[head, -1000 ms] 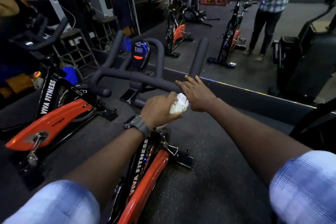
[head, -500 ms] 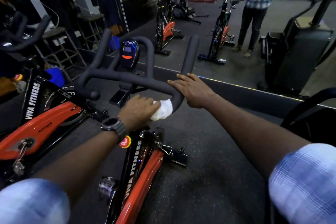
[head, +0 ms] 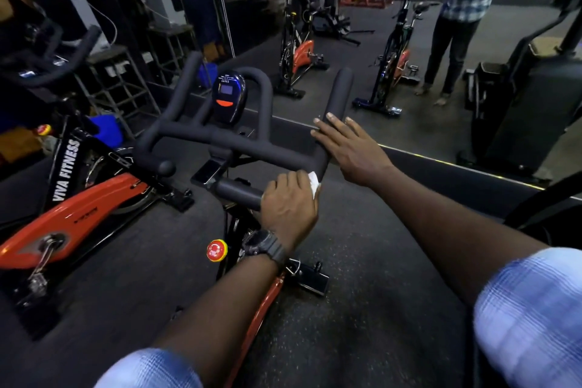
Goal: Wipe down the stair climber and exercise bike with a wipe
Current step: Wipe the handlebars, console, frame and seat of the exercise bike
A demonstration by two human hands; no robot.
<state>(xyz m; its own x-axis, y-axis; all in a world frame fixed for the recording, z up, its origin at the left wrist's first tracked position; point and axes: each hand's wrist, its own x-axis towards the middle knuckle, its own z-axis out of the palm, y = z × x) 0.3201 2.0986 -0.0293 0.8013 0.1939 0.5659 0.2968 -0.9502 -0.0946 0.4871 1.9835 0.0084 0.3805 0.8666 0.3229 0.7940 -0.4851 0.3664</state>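
A black and orange exercise bike stands right in front of me, with its black handlebar (head: 239, 145) and a small console (head: 227, 97) at the centre. My left hand (head: 288, 205) grips a white wipe (head: 314, 183) and presses it against the near side of the handlebar's right bend; only a corner of the wipe shows. My right hand (head: 349, 145) lies flat with straight fingers against the base of the right handlebar horn. The stair climber (head: 529, 98), dark and tall, appears at the far right in the wall mirror.
A second orange bike (head: 72, 211) marked VIVA FITNESS stands close on the left. A wall mirror (head: 346, 41) ahead reflects several bikes and a person in a checked shirt. A metal rack (head: 126, 82) holds boxes at back left. A red knob (head: 216, 250) sits on my bike's frame.
My left hand with the wipe has slid along the handlebar and now covers most of the wipe. My right hand has flattened against the right horn. The view has shifted slightly.
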